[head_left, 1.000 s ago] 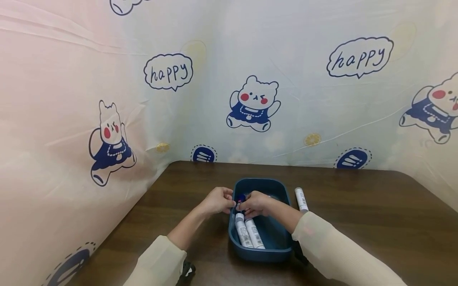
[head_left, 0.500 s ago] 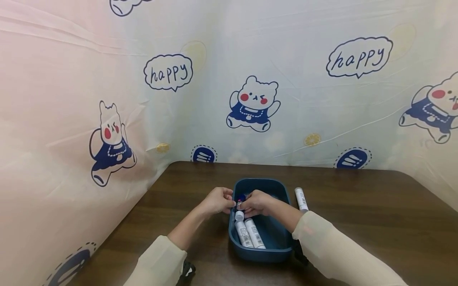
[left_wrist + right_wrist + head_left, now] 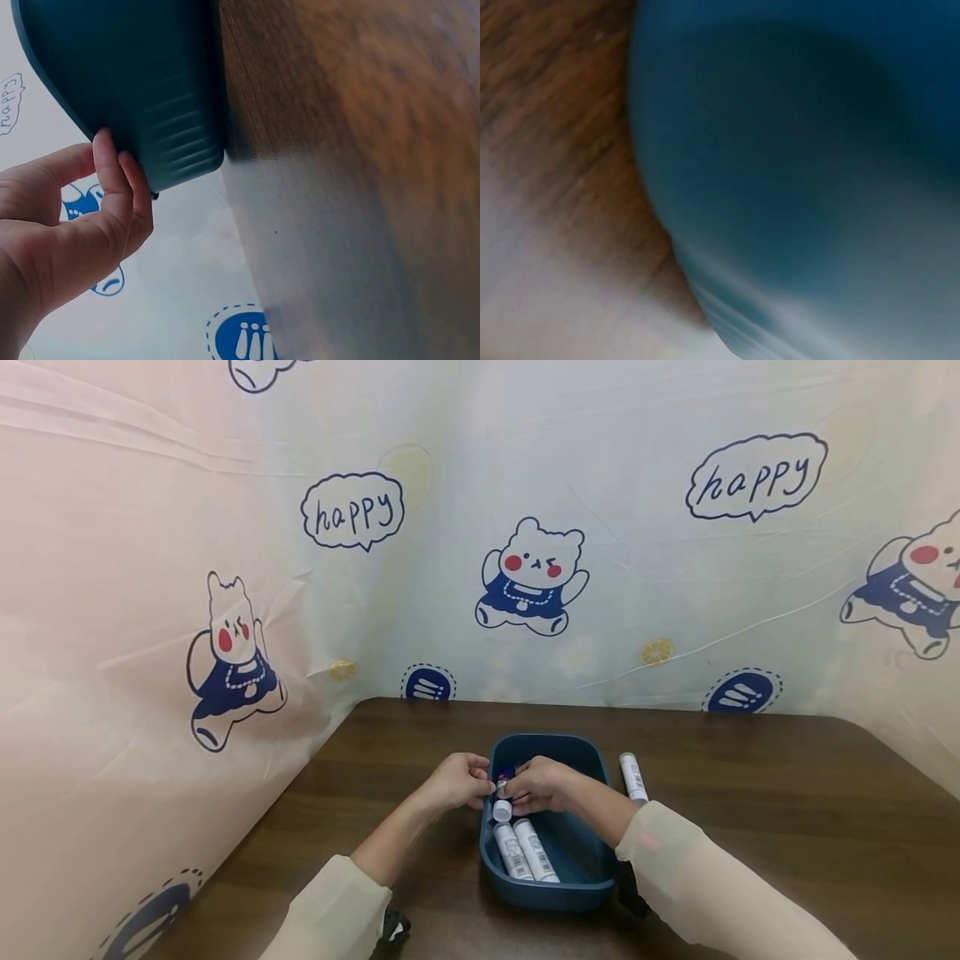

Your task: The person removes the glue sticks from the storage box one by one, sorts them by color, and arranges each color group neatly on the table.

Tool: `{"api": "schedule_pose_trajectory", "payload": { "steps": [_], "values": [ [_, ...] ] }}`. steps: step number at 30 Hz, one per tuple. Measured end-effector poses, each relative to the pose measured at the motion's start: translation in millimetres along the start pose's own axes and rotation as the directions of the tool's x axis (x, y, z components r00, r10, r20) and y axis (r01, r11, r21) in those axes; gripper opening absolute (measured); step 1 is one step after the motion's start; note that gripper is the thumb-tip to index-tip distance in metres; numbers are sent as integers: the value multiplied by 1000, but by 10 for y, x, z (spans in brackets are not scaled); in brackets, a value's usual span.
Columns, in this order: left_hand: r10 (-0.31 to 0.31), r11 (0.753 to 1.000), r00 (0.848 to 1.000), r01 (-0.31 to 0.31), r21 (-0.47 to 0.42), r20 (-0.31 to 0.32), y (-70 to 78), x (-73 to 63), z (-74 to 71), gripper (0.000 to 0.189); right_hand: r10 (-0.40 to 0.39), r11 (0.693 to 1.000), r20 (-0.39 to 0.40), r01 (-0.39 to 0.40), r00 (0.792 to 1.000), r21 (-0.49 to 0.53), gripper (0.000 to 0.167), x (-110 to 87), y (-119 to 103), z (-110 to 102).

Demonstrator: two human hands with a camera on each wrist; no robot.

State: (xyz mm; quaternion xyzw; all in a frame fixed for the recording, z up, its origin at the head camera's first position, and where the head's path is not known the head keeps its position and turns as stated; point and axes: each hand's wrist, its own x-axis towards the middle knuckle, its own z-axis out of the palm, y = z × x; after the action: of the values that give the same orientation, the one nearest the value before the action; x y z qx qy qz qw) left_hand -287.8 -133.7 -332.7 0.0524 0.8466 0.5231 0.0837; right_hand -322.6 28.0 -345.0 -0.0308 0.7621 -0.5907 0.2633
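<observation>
A dark blue plastic bin (image 3: 592, 885) stands on the table. At its left rim is my left hand (image 3: 459, 782); the left wrist view shows the thumb and fingers of that hand (image 3: 82, 217) pinching the rim. My right hand (image 3: 542, 785) reaches inside, its fingers pinching a small tube (image 3: 502, 811) with a white near end and blue and red at its far end. That tube lies along the left wall, partly hidden by the fingers. Two white labelled tubes (image 3: 513, 852) lie side by side in the near left part of the bin. The right wrist view shows only the blurred bin wall (image 3: 765, 165).
Another white tube (image 3: 633, 777) lies on the brown wooden table (image 3: 720, 827), right of the bin and partly behind the right forearm. A printed cloth (image 3: 637, 568) with cartoon bears hangs around the table's back and left side.
The near end of the pinched tube has shifted; its white end now shows separately from the white tube below it. Both hands have stayed almost in place.
</observation>
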Motion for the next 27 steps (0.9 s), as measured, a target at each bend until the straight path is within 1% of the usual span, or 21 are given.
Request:
{"api": "schedule_pose_trajectory", "payload": {
  "steps": [4,11,16,18,21,24,27],
  "values": [
    [-1,1000,1000,1,-2,3,-4,-4,-2,45,6,1000,10,-6,1000,17,31,-33,-38,4],
    [4,1000,1000,-4,-2,5,13,-11,-4,45,-5,1000,31,4,1000,23,17,-69,-71,-22],
    [3,1000,1000,-3,4,3,25,-14,-5,45,-38,999,46,37,998,37,17,-98,-113,-60],
    [4,1000,1000,-4,6,1,23,-13,-5,44,-48,998,48,46,998,52,22,-107,-139,-78],
    [8,1000,1000,-8,12,1,19,-11,-3,45,-51,996,39,48,998,80,37,-115,-175,-111],
    [-2,1000,1000,2,12,1,16,-9,-3,45,-58,993,24,55,998,105,52,-129,-207,-152],
    [6,1000,1000,-6,14,-1,18,-10,3,45,-70,991,15,68,997,119,59,-147,-234,-203]
  ]
}}
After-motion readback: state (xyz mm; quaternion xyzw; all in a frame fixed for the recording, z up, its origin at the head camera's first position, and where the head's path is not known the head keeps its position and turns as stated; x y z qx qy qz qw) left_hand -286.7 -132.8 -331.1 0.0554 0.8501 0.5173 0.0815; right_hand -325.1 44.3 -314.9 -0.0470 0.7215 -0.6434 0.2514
